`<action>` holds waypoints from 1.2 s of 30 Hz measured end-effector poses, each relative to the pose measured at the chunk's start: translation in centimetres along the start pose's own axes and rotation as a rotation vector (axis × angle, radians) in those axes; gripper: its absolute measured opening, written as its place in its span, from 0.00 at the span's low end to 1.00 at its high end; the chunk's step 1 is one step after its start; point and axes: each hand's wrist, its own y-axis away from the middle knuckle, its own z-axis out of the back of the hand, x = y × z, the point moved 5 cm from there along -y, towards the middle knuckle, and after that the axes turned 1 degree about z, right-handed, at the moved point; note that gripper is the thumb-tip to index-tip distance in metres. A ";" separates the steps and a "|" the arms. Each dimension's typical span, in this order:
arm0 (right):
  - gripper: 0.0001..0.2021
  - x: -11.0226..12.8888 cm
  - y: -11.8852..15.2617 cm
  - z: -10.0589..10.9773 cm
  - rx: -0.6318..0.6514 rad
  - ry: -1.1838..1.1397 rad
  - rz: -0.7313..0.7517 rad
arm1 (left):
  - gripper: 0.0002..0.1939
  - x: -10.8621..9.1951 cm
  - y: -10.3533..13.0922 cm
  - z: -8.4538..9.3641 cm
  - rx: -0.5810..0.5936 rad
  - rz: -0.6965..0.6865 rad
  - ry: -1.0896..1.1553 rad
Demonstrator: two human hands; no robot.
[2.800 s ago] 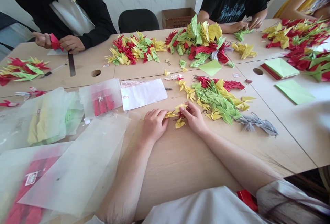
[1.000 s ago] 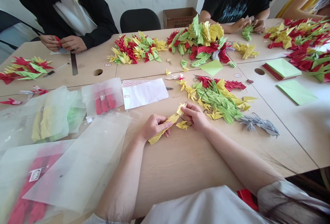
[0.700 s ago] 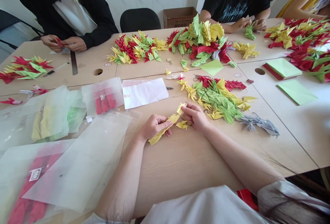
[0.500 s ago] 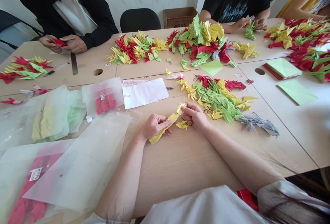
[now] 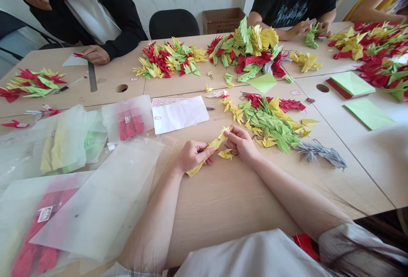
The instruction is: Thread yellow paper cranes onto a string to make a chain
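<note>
A strand of folded yellow paper cranes [image 5: 218, 140] runs slantwise between my hands above the table's near side. My left hand [image 5: 194, 156] is closed around its lower part, thumb on top, with the tail sticking out below. At the upper end, my right hand [image 5: 242, 144] pinches the strand's tip between thumb and fingers. Just under that hand lies a loose yellow folded piece [image 5: 227, 154] with a dark cord. Close by on the right are strings of green folded paper [image 5: 270, 126], along with red and yellow ones and a grey bundle [image 5: 321, 153].
Translucent plastic bags [image 5: 105, 196], some holding red, yellow or green strands, cover the left side. A white sheet [image 5: 181, 117] and green paper squares [image 5: 368, 113] lie on the table [image 5: 216, 209]. Across it, piles of coloured folded paper [image 5: 168, 58] sit before other people at work.
The strand's upper end, a separate upright piece before, now lies more in line with the rest. My hands hardly moved. The person at far left has raised one hand towards the head.
</note>
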 end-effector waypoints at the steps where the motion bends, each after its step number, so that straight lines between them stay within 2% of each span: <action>1: 0.19 0.0 0.0 -0.1 0.003 0.010 0.001 | 0.20 0.0 0.0 0.0 -0.002 -0.001 0.000; 13: 0.20 -0.2 0.1 0.0 -0.029 0.086 0.043 | 0.19 0.1 -0.1 0.2 -0.024 -0.075 -0.066; 21: 0.19 -0.5 0.2 0.1 0.043 0.025 -0.035 | 0.20 0.0 -0.2 0.1 0.000 -0.078 -0.017; 30: 0.21 -0.6 0.2 0.1 0.048 0.001 -0.079 | 0.20 0.0 -0.2 0.0 0.007 -0.066 0.047; 33: 0.22 -0.4 0.2 0.1 0.036 0.103 -0.052 | 0.20 0.3 -0.3 0.0 0.005 -0.062 0.040; 36: 0.24 0.2 0.4 -0.1 0.039 0.340 0.052 | 0.20 0.4 -0.4 0.0 -0.004 -0.066 0.049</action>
